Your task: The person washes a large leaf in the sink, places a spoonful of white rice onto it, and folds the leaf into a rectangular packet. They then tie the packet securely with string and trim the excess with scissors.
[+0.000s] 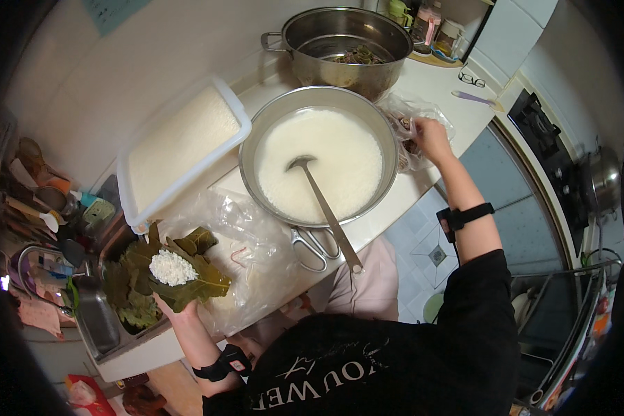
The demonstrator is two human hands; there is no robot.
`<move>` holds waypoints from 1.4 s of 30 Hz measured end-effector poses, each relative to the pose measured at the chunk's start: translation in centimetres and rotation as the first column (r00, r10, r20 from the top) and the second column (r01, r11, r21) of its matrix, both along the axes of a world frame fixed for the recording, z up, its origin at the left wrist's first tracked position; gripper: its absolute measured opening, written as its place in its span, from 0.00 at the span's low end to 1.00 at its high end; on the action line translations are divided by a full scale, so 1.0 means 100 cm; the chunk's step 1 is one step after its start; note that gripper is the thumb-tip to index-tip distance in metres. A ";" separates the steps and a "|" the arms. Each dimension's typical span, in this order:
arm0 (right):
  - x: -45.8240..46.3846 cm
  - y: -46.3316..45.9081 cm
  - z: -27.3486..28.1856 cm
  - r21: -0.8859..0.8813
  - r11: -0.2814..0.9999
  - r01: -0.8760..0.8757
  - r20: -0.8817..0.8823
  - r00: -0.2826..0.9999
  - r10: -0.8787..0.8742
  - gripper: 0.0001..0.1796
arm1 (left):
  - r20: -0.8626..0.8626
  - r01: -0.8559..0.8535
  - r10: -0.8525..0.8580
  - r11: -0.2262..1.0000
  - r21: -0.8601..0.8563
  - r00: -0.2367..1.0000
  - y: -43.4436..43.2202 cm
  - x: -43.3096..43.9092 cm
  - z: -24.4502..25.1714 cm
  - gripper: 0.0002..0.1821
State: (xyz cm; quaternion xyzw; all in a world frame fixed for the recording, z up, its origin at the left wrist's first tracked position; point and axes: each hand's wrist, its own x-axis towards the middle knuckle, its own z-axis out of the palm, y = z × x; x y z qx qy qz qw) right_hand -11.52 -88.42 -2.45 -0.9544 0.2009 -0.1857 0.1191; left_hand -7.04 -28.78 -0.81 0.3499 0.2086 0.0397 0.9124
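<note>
My left hand holds up broad green-brown leaves from below, beside the sink. On the leaves sits a mound of white rice grains. My right hand is at a clear plastic bag containing small brown pieces. Its fingertips are partly hidden there, so their grip is unclear. Between my hands stands a wide metal basin of white rice in cloudy liquid. A metal ladle leans in it, its handle over the near rim.
A white plastic tub of pale grains stands left of the basin. Behind is a steel pot. Scissors and plastic sheeting lie near the counter edge. Leaves fill part of the sink. The gas hob is right.
</note>
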 end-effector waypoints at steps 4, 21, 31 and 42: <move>-0.031 0.007 0.041 0.250 0.965 0.073 0.203 0.971 -0.126 0.10 | 0.025 0.039 -0.035 0.985 -0.165 0.999 0.006 -0.005 -0.007 0.20; -0.047 0.367 0.135 0.408 0.576 -0.708 0.477 0.703 0.527 0.09 | 0.494 0.567 -0.356 0.727 -0.387 0.793 -0.014 -0.010 -0.002 0.28; 0.023 0.456 0.093 -0.073 0.511 -0.856 0.325 0.464 0.824 0.05 | 0.484 0.510 -0.294 0.757 -0.408 0.824 -0.009 -0.025 -0.010 0.25; 0.029 0.467 0.087 -0.099 0.457 -0.884 0.275 0.417 0.866 0.09 | 0.467 0.488 -0.240 0.689 -0.536 0.851 0.001 -0.015 -0.012 0.23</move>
